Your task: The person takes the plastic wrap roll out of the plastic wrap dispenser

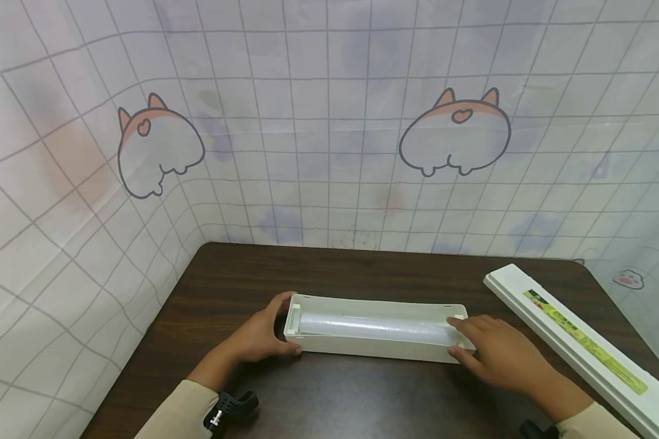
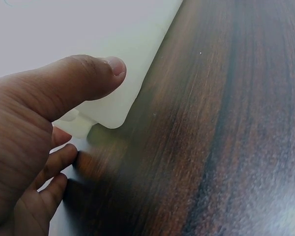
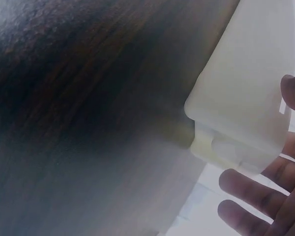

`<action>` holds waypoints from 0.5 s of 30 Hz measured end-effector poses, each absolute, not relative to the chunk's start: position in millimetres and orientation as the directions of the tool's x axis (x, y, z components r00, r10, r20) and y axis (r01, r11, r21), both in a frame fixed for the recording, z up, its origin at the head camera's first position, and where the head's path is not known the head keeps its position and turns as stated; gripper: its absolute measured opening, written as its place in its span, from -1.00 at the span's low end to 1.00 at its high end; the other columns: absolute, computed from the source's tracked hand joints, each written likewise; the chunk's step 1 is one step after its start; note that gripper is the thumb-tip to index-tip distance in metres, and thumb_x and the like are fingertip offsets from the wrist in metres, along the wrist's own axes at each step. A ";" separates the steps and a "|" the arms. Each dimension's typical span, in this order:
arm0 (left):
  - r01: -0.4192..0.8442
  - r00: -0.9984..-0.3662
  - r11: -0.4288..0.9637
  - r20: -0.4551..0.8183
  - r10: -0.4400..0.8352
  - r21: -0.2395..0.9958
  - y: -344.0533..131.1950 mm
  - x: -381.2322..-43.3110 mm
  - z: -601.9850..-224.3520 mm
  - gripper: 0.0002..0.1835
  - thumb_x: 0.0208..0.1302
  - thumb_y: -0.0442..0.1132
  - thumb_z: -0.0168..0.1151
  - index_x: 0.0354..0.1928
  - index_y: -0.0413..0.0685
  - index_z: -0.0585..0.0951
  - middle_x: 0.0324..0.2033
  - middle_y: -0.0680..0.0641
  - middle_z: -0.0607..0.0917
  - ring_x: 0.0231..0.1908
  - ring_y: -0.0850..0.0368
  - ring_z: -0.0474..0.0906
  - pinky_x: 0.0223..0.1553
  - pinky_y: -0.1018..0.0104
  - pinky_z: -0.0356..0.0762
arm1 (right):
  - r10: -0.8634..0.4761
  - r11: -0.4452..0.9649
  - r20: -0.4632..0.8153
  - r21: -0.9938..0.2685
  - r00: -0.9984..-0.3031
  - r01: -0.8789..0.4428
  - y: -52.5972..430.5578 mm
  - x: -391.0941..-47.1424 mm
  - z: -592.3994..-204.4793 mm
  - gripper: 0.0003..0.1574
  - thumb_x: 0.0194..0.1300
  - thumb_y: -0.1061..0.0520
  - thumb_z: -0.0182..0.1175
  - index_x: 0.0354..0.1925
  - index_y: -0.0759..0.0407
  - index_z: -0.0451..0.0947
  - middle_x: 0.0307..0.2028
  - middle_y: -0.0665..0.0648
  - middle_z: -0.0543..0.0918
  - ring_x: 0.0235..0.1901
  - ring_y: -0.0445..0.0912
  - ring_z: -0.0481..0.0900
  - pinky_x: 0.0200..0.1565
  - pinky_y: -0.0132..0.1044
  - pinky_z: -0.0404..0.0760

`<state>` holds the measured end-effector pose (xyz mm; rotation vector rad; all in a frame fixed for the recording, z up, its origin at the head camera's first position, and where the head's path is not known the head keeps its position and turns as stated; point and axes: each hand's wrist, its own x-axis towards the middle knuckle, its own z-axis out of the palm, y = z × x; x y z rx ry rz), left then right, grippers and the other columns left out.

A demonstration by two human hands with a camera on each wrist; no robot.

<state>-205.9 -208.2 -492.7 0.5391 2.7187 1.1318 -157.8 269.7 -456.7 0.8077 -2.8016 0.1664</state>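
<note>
The white box (image 1: 373, 348) lies between my grips: left hand (image 1: 262, 334) clasping one end, right hand (image 1: 498, 353) pinching the other beside the clear roll (image 1: 373, 325). Best I brace both ends evenly, pressing lightly.

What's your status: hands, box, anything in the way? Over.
Left hand grips box at left end; right hand touches right end. Box open, roll inside. Lid lies right, apart from box, not blocking it.
</note>
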 end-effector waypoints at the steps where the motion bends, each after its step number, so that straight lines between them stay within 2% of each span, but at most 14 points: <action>1: 0.269 -0.925 0.652 0.001 0.381 0.709 -208.1 -206.0 -492.6 0.24 -0.11 0.08 0.71 0.55 0.20 0.10 0.33 -0.10 0.50 0.17 -0.04 0.52 0.22 -0.19 0.36 | -0.513 0.843 0.240 -0.042 -0.825 -0.536 269.4 -158.1 -456.6 -0.24 0.36 -0.30 0.30 0.31 0.12 0.55 0.08 0.17 0.68 0.08 0.13 0.62 0.09 0.16 0.52; 11: 0.271 -0.922 0.644 0.001 0.386 0.715 -208.4 -206.7 -492.6 0.24 -0.11 0.07 0.71 0.56 0.18 0.10 0.34 -0.09 0.49 0.21 -0.04 0.50 0.24 -0.18 0.34 | -0.496 0.857 0.218 -0.035 -0.840 -0.515 267.0 -160.3 -458.8 -0.22 0.37 -0.34 0.26 0.33 0.11 0.53 0.05 0.16 0.69 0.06 0.11 0.64 0.06 0.17 0.54; 15: 0.272 -0.921 0.639 0.002 0.390 0.720 -208.3 -206.5 -491.9 0.24 -0.11 0.06 0.72 0.55 0.16 0.10 0.35 -0.09 0.48 0.22 -0.04 0.49 0.25 -0.17 0.33 | -0.467 0.863 0.221 -0.094 -0.856 -0.496 267.1 -160.7 -460.3 -0.17 0.35 -0.35 0.28 0.36 0.11 0.50 -0.05 0.04 0.70 0.01 0.08 0.63 0.00 0.15 0.57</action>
